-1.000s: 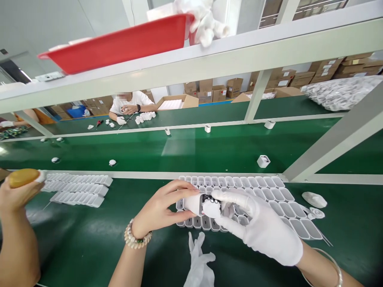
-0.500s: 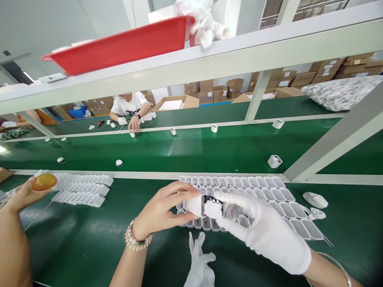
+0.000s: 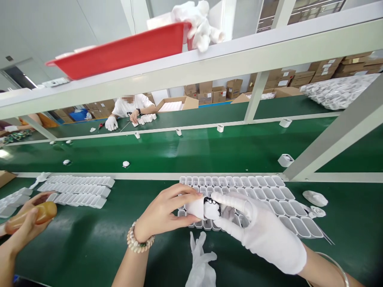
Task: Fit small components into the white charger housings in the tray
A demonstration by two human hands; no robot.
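My bare left hand (image 3: pixel 161 209), with a bead bracelet at the wrist, grips a white plastic housing (image 3: pixel 195 208) between thumb and fingers. My right hand (image 3: pixel 263 231), in a white glove, pinches a white rounded insert (image 3: pixel 210 211) with a black, white-dotted edge. The insert sits at the housing's open right end; how deep it goes in is hidden. Under and behind both hands stand rows of open white housings (image 3: pixel 311 226), partly covered by the hands. A loose white glove (image 3: pixel 201 261) lies on the green table below them.
A co-worker's hand (image 3: pixel 30 223) holds an amber bottle at left, near more rows of white housings (image 3: pixel 95 200). Beyond a low rail, a green conveyor (image 3: pixel 197 153) carries scattered white parts. A slanted post (image 3: pixel 332 131) and an overhead shelf bearing a red tray (image 3: pixel 125 50) frame the station.
The insert and housing are slightly closer together. Parts on the conveyor have shifted right. The co-worker's bottle at left has turned and come lower. The person opposite has drawn a hand back from the belt.
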